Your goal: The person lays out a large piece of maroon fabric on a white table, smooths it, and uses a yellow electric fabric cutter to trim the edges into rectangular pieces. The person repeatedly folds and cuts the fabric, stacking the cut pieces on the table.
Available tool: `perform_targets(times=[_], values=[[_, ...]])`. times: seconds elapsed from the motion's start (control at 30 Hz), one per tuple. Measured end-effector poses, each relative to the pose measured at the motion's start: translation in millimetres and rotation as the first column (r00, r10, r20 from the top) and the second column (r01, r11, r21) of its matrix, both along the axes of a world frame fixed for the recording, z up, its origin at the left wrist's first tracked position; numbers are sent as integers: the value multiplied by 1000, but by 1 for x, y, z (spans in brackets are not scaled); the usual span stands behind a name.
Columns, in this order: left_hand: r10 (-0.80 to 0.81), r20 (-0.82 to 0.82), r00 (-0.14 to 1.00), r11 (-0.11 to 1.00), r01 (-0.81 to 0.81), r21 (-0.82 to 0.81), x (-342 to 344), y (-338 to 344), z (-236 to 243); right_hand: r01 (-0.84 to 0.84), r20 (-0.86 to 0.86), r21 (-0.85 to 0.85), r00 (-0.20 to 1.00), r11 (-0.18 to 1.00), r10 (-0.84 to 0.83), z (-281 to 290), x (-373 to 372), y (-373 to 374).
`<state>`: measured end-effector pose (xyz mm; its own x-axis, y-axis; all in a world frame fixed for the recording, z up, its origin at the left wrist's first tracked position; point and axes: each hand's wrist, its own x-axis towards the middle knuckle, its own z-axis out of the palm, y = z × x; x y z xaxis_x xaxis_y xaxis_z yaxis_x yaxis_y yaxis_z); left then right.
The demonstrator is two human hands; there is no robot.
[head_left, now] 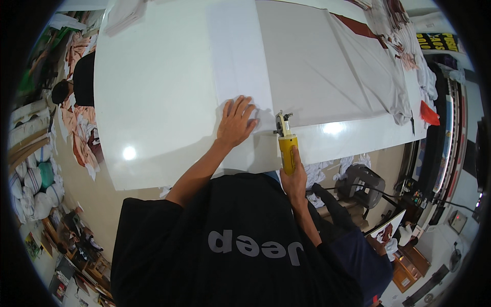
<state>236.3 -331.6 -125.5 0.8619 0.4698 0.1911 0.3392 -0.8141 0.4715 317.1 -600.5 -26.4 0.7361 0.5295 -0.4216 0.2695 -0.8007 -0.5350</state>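
My left hand (236, 122) lies with fingers slightly spread on a white strip of fabric or paper (236, 46) on the white table (146, 92). My right hand (292, 179) grips a yellow handheld electric cutter (287, 151), its metal head and round blade at the lower right edge of the white strip. A grey fabric sheet (312, 61) adjoins the strip on the right, its far right end wrinkled, with a reddish-brown piece (348, 26) showing beneath.
Fabric piles (396, 15) sit at the top right, a red cloth (429, 112) at the right edge. Another person (82, 77) in black is left of the table, near pink scraps (76, 133). A grey chair (360, 187) and a cable (388, 194) are at lower right, beside a person in navy (368, 266).
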Motion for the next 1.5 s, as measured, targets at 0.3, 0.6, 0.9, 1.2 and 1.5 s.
perform_targets(times=[0.3, 0.6, 0.9, 1.2, 1.5], values=[[10, -25, 1000, 1000, -11, -9, 0, 0, 3, -23, 21, 36, 1000, 999, 23, -1, 33, 54], [13, -18, 1000, 1000, -13, -16, 1, 2, 9, -34, 38, 93, 999, 995, 30, 2, 68, 119], [21, -25, 999, 999, -21, 26, 3, 3, 3, -99, 90, 155, 992, 983, 86, 0, 108, 187], [-7, -69, 998, 998, 3, -65, 1, 3, 1, -74, 91, 148, 994, 986, 61, -1, 153, 267], [3, -43, 999, 999, -5, -51, -2, 5, 4, -136, 249, 219, 965, 966, 80, -28, 211, 352]])
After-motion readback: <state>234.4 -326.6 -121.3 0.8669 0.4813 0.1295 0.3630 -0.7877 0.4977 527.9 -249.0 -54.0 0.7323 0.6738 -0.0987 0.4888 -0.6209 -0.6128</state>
